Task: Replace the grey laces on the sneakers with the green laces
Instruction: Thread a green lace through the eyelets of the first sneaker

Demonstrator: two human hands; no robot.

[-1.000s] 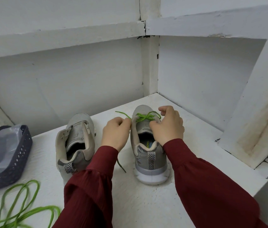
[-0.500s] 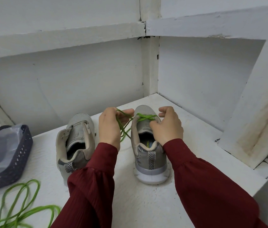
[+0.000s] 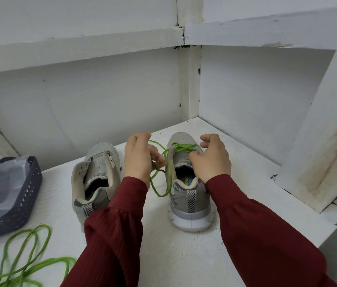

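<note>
Single head-worn wide-angle view, looking forward and down, close over white shelf (image 3: 184,255)

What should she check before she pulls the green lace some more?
1. Left hand gripping the green lace threaded in the right grey sneaker: ok.
2. Right hand steadying that sneaker: ok.
3. Lace crossed over the front eyelets: ok.
4. Slack loop free of knots: cannot tell.
5. Left grey sneaker laced: not ok.
6. Spare green lace lying on the white shelf: ok.
</note>
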